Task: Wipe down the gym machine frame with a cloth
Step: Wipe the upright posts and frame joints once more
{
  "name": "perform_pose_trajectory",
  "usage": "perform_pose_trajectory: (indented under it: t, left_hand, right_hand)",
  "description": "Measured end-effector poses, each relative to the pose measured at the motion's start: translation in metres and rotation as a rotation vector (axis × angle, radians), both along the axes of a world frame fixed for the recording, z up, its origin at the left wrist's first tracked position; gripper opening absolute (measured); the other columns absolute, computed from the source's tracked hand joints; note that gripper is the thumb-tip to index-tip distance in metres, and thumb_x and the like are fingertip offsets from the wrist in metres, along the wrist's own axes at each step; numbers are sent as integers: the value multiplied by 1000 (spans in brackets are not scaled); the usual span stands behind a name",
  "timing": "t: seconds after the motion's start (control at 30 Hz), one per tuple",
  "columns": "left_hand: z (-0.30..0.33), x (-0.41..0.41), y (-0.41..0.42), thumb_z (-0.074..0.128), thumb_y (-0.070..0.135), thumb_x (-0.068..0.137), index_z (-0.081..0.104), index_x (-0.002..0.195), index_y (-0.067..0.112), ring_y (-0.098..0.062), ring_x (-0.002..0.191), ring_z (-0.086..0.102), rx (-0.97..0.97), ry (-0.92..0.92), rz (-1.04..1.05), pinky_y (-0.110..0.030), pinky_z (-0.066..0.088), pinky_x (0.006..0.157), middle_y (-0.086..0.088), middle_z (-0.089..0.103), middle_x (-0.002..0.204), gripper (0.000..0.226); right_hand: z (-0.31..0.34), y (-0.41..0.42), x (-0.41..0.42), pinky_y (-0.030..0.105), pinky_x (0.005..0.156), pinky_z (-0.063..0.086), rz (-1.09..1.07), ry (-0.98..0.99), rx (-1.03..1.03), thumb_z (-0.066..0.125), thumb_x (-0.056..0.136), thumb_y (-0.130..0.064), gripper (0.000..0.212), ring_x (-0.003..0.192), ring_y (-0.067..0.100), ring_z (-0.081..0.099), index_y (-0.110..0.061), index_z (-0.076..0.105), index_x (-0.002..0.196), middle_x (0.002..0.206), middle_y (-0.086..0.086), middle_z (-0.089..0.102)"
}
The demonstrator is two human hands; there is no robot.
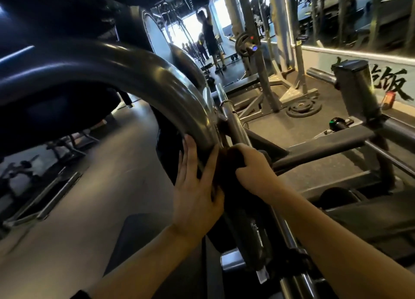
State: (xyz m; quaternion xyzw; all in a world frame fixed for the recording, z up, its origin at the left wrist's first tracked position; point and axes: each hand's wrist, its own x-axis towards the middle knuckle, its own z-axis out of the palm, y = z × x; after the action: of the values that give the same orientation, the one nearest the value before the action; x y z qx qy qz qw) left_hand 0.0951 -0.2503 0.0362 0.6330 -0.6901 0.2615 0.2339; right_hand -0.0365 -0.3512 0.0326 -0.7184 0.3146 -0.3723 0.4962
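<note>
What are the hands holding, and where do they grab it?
The right hand grips a dark cloth, bunched in its fist against the machine frame. The left hand holds nothing; its straight fingers rest on the curved bar.

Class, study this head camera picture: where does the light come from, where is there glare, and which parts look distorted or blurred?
Head view: daylight from the far windows backlights the gym; glare streaks the curved frame tube; wide-angle bending exaggerates its curve; the dark cloth in the right hand is murky; the left hand is fairly sharp; the lower-left floor is smeared.
</note>
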Motion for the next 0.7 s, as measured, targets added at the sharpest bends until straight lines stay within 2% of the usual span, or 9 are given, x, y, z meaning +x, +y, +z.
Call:
perform_pose_trajectory:
  t: [0.1, 0.23, 0.33, 0.4, 0.47, 0.53, 0.6, 0.63, 0.7]
  left_hand:
    - [3, -1, 2, 55, 26, 88, 21, 152, 26, -34, 149, 1, -7, -19, -7, -63, 42, 100, -16, -6, 161, 73]
    - [6, 2, 5, 56, 28, 90, 24, 151, 21, -35, 149, 7, -3, -7, -46, -61, 43, 100, -18, 0, 161, 69]
    - [12, 3, 7, 56, 35, 90, 25, 150, 15, -30, 148, 16, -38, 18, -74, -58, 42, 104, -15, 8, 161, 71]
    - [23, 2, 9, 61, 33, 90, 23, 151, 17, -17, 146, 26, -88, 84, -141, -49, 40, 109, -3, 20, 159, 74]
    - [39, 2, 14, 66, 26, 89, 25, 147, 28, 0, 137, 37, -147, 197, -266, -34, 41, 109, 18, 32, 149, 71]
    - [49, 6, 21, 68, 21, 88, 31, 138, 39, 6, 124, 47, -209, 319, -334, -25, 47, 101, 32, 42, 134, 65]
    - [50, 20, 28, 69, 19, 88, 31, 133, 49, 12, 118, 49, -294, 386, -288, -13, 43, 97, 40, 43, 127, 66]
    - [49, 27, 31, 68, 22, 87, 29, 132, 52, 13, 117, 48, -325, 399, -243, -12, 42, 97, 42, 43, 126, 66]
    - [53, 39, 37, 59, 31, 86, 34, 131, 51, 7, 115, 51, -366, 413, -173, -23, 48, 95, 35, 48, 122, 56]
  right_hand:
    - [3, 5, 9, 28, 94, 48, -69, -104, -18, 54, 85, 7, 44, 110, 10, 55, -17, 57, 122, 114, -2, 59]
    - [6, 20, 22, 38, 94, 51, -204, -193, -50, 54, 86, 4, 38, 106, 10, 57, -18, 59, 116, 110, -3, 60]
    - [29, 33, 27, 41, 96, 50, -317, -301, -79, 57, 84, 5, 46, 110, 12, 55, -21, 52, 121, 114, -4, 58]
    - [49, 46, 32, 42, 98, 49, -396, -368, -179, 63, 82, 3, 51, 114, 14, 54, -20, 48, 126, 118, -2, 57]
    - [62, 62, 38, 42, 100, 48, -435, -412, -349, 69, 77, 3, 58, 119, 18, 53, -19, 47, 126, 124, 1, 54]
    - [60, 75, 44, 37, 103, 45, -423, -335, -547, 74, 71, 6, 66, 123, 22, 50, -19, 48, 126, 130, 3, 48]
    - [53, 82, 51, 39, 101, 46, -412, -205, -716, 77, 65, 8, 70, 122, 26, 51, -17, 52, 126, 129, 6, 51]
    - [50, 84, 56, 43, 99, 49, -405, -165, -761, 78, 62, 8, 73, 120, 28, 53, -17, 51, 126, 127, 8, 55]
    - [54, 87, 62, 43, 96, 50, -380, -156, -802, 77, 63, 6, 77, 117, 27, 55, -19, 47, 130, 125, 7, 57]
